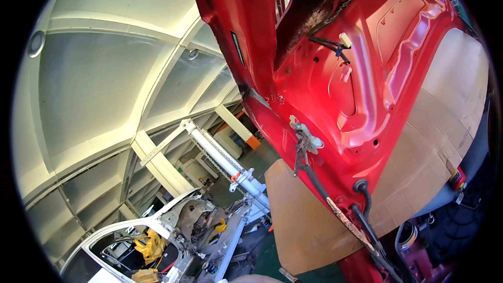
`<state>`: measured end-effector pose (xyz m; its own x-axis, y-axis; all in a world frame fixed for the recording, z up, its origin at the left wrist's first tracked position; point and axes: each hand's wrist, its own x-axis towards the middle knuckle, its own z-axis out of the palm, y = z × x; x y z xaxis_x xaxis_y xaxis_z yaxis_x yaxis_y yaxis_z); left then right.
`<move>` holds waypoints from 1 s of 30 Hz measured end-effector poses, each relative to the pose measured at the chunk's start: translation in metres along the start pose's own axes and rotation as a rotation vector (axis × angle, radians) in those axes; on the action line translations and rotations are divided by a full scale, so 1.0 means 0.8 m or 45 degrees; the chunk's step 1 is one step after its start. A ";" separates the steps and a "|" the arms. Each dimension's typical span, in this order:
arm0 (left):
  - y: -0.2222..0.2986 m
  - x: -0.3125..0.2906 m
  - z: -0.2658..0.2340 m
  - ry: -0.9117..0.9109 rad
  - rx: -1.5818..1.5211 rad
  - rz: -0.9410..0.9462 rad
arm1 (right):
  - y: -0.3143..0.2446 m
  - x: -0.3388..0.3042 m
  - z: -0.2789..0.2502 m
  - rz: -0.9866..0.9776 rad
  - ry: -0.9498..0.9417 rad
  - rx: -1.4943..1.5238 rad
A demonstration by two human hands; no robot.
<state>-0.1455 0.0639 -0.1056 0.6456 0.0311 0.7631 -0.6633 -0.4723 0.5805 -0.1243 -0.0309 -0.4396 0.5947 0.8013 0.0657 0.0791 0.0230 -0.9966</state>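
Neither my left hand nor my right hand can be made out. Close in front stands a red car body panel [361, 99], tilted in the view, with pressed ribs and small holes. Cable ends with a pale connector plug [344, 40] and a pink connector plug [346, 73] hang from it. Lower down, a dirty bracket with grey sealant [306, 144] sits on its edge. A dark cable [314, 181] runs down from there. At the bottom edge a short metal cylinder [289, 275] shows beside a pale rounded shape [255, 279] that I cannot identify.
A sheet of brown cardboard [304, 225] lies behind the red panel. To the lower left stands a stripped white car body [126, 225] with yellow parts [152, 246] inside. Beyond it rises a white pulling post with a chain [217, 154]. A red canister [458, 179] is at the right.
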 end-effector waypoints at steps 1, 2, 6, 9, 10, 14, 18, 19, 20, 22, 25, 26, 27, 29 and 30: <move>0.000 -0.001 -0.001 0.000 0.013 0.014 | -0.001 0.000 0.000 -0.001 0.002 -0.001; 0.001 -0.003 -0.004 0.004 0.029 0.022 | -0.004 -0.001 0.000 0.011 0.006 -0.014; 0.013 0.004 -0.026 -0.005 0.254 0.122 | -0.007 -0.002 0.004 -0.001 -0.011 -0.006; 0.014 0.068 -0.059 -0.355 0.935 0.207 | -0.008 0.001 0.001 -0.013 0.080 0.005; 0.005 0.091 -0.055 -0.267 1.012 0.209 | -0.009 0.000 -0.002 -0.017 0.091 0.011; -0.026 0.194 -0.056 0.053 1.294 0.323 | -0.016 -0.003 0.001 0.020 0.004 -0.017; -0.069 0.290 -0.059 0.045 1.202 0.256 | 0.012 0.005 0.017 -0.008 0.089 -0.194; -0.066 0.307 -0.050 0.005 1.239 0.231 | 0.058 0.019 0.044 -0.052 0.168 -0.339; -0.064 0.318 -0.042 -0.018 1.261 0.196 | 0.085 0.024 0.058 -0.092 0.243 -0.483; -0.061 0.335 -0.031 -0.014 1.453 0.149 | 0.012 0.002 0.016 -0.013 0.086 -0.175; -0.064 0.347 -0.022 -0.028 1.602 0.283 | -0.021 -0.009 -0.004 0.014 0.001 -0.011; -0.067 0.351 -0.027 -0.038 1.653 0.302 | -0.020 -0.008 -0.004 0.005 0.000 -0.009; -0.070 0.354 -0.032 -0.047 1.705 0.320 | -0.018 -0.008 -0.003 0.006 -0.002 -0.004; -0.074 0.361 -0.044 -0.121 1.515 0.182 | -0.014 -0.007 -0.002 0.001 -0.006 0.001; -0.074 0.362 -0.046 -0.154 1.420 0.116 | -0.013 -0.006 -0.002 -0.001 -0.001 0.000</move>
<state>0.0670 0.1329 0.0919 0.6846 -0.1012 0.7219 -0.0404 -0.9941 -0.1010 -0.1270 -0.0361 -0.4295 0.5940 0.8017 0.0662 0.0796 0.0233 -0.9966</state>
